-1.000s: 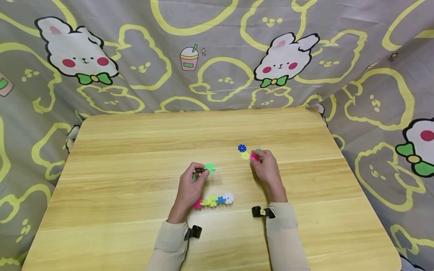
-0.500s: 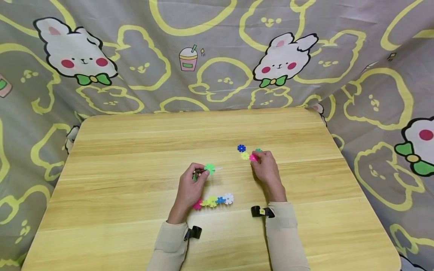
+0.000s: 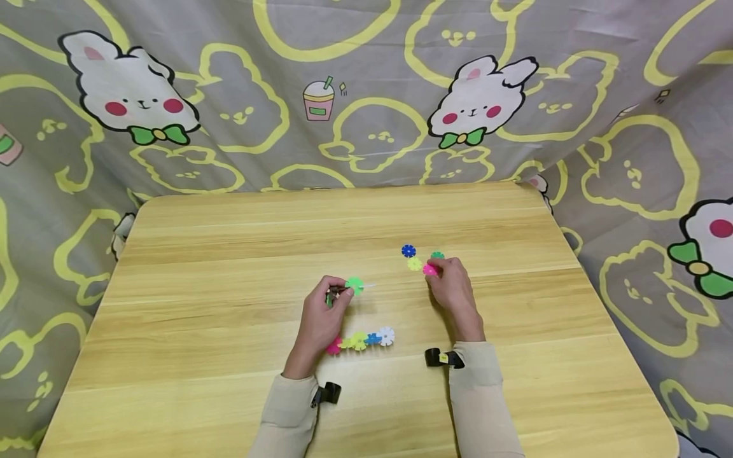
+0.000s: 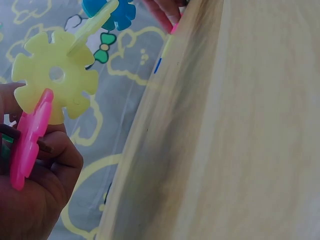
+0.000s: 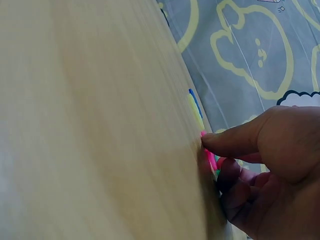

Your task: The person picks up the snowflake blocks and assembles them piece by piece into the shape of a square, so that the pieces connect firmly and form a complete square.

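Observation:
My left hand [image 3: 322, 312] holds a joined chain of notched, flower-shaped plastic discs above the table. A green disc [image 3: 355, 285] shows at its thumb and fingertips, with a thin white edge beyond. From the hand's near side run a pink disc [image 4: 31, 140], a yellow disc [image 4: 55, 75], another yellow one seen edge-on, a blue disc [image 3: 373, 338] and a white disc [image 3: 386, 336]. The palm hides part of the chain. With thumb and fingers my right hand [image 3: 452, 289] pinches a loose pink disc [image 3: 430, 270] at the tabletop.
Close to the right hand lie a dark blue disc [image 3: 408, 251], a pale yellow disc [image 3: 415, 263] and a teal disc [image 3: 438, 256]. The wooden table [image 3: 229, 254] has a patterned curtain [image 3: 378, 76] behind it and at its sides.
My right fingertips have shifted slightly nearer to me with the pink disc, and more of the teal disc shows. The left hand and its chain have stayed nearly still.

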Available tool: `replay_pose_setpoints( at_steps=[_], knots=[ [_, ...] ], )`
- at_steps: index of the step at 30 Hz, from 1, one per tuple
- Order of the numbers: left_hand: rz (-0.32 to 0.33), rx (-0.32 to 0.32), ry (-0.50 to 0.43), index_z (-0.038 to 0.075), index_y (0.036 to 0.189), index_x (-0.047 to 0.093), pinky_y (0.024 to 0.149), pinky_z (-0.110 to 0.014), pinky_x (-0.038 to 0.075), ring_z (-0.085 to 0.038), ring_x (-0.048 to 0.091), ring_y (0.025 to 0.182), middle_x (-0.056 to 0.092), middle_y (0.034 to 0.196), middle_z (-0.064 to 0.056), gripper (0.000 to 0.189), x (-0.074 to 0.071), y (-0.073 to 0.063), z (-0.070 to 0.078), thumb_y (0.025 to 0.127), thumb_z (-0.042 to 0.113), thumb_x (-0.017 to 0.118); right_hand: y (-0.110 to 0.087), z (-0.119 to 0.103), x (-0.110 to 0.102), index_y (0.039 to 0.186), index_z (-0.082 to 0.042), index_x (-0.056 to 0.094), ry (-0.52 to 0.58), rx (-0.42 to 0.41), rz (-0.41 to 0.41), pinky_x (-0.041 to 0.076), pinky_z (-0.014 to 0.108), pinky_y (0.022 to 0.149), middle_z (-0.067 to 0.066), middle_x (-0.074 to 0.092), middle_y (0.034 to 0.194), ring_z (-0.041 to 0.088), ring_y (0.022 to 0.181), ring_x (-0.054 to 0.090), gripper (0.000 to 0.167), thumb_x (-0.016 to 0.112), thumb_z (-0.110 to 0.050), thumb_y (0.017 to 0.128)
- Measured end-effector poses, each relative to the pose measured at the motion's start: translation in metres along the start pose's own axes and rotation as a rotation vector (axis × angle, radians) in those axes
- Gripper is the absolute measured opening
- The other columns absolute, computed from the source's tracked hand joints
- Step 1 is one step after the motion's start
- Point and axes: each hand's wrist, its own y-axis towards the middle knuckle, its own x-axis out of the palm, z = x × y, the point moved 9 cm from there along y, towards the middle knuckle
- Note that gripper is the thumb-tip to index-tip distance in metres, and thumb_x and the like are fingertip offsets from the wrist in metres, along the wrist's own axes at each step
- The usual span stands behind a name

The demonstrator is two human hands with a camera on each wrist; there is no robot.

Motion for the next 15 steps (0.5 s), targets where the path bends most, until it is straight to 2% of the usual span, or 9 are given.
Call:
replay_pose_setpoints(
  at_steps=[10,15],
  knots=[
    [-0.004,0.006,-0.004,-0.002,0.105,0.060,0.067,-0.025,0.043,-0.016,0.051,0.077,0.063,0.093,-0.014,0.014,-0.0001,-0.0005,0.0011,0.095,0.008,0.060,-0.0019,-0.0006,-0.0017,0.120,-0.006,0.060,-0.002,0.014,-0.018,0.043,0.041,0.087,0.015,0.048,0.115,0.028,0.100,0.048,0.034,0.068,-0.018,0.090],
    [-0.013,0.003,-0.004,-0.002,0.106,0.060,0.068,-0.026,0.043,-0.016,0.051,0.079,0.064,0.095,-0.015,0.014,0.0003,-0.0006,0.0016,0.095,0.008,0.060,-0.0009,-0.0008,-0.0017,0.118,-0.010,0.056,-0.020,-0.010,-0.015,0.045,0.040,0.084,0.014,0.056,0.109,0.028,0.097,0.053,0.031,0.067,-0.018,0.090]
  ],
)
